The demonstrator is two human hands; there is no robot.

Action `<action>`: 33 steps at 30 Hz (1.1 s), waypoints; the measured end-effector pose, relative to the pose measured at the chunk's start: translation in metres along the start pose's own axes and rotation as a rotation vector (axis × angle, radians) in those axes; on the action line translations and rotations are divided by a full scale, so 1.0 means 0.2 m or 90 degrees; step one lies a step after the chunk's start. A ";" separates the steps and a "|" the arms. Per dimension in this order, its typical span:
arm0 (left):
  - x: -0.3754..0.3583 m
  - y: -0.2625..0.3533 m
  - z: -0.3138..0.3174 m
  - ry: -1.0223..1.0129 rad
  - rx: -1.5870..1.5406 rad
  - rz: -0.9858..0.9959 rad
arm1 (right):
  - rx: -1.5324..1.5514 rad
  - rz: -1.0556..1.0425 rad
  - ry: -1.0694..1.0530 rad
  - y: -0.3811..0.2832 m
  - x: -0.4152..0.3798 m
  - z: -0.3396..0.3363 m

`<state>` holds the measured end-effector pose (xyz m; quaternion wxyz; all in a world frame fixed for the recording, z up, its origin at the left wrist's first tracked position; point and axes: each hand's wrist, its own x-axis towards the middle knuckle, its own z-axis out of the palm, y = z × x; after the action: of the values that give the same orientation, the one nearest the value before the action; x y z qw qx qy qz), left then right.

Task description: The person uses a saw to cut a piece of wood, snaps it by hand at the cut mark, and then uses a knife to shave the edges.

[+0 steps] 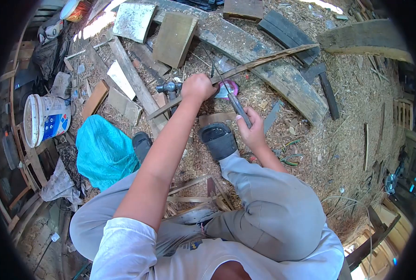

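My left hand (198, 88) is closed around a long thin wooden strip (264, 59), which slants from beside my left foot up to the right. In my right hand (253, 129) is a long knife (239, 109), gripped by its dark handle. Its narrow blade points away from me and crosses the strip just right of my left hand. A hammer (169, 87) with a rounded metal head lies left of my left fist. Below the strip, by the blade, sits a pink ring (228, 88) like a tape roll.
A thick weathered beam (282, 84) lies across the chip-covered ground ahead. Wooden blocks (174, 39) rest along it. A turquoise sack (103, 151) and a white bucket (47, 120) stand to my left. Right of the beam lies a dark angled tool (328, 91).
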<state>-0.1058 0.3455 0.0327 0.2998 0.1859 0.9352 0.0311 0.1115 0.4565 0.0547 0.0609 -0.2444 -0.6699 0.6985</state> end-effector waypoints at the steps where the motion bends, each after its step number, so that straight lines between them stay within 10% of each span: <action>1: -0.01 0.01 -0.02 -0.017 -0.008 -0.003 | -0.018 0.016 0.006 -0.01 0.00 0.00; 33: -0.02 -0.02 -0.07 -0.036 -0.058 0.025 | -0.106 0.080 0.018 -0.02 -0.21 -0.04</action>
<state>-0.1121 0.3408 0.0448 0.3333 0.1911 0.9203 0.0740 0.1496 0.4464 0.0700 0.0057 -0.3002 -0.7079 0.6394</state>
